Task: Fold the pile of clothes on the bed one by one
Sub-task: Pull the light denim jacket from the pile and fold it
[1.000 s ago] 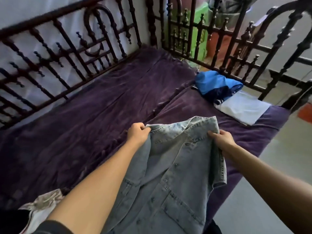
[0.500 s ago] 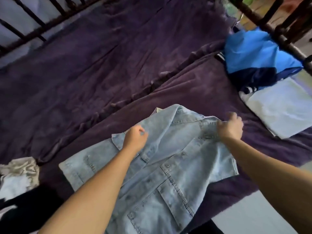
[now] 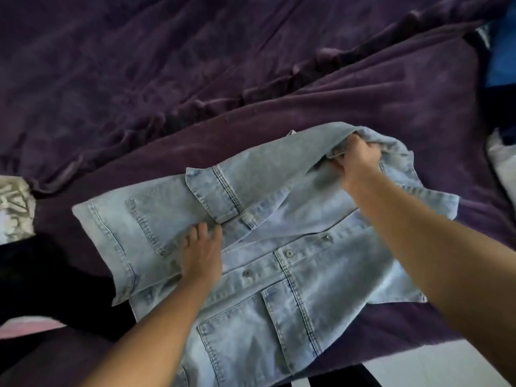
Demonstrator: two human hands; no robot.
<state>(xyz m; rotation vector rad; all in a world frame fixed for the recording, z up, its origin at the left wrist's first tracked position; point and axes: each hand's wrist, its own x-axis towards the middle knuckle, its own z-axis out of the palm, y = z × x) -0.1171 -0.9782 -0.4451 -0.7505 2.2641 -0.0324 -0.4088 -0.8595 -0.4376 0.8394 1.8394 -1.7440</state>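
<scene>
A light blue denim jacket lies spread front-up on the purple bedcover, its hem hanging over the near edge of the bed. My left hand rests flat on the jacket near its left sleeve, fingers apart. My right hand is closed on the collar at the jacket's far end and lifts that fabric slightly. The left sleeve lies folded across toward the left.
A black garment and a pale patterned cloth lie at the left edge. Blue clothing and a white piece show at the right edge. Pale floor lies below the bed's near edge.
The jacket went from held up in both hands to lying on the bed. My left hand let go and pressed flat on it; my right hand shifted to grip the collar. The view tilted down.
</scene>
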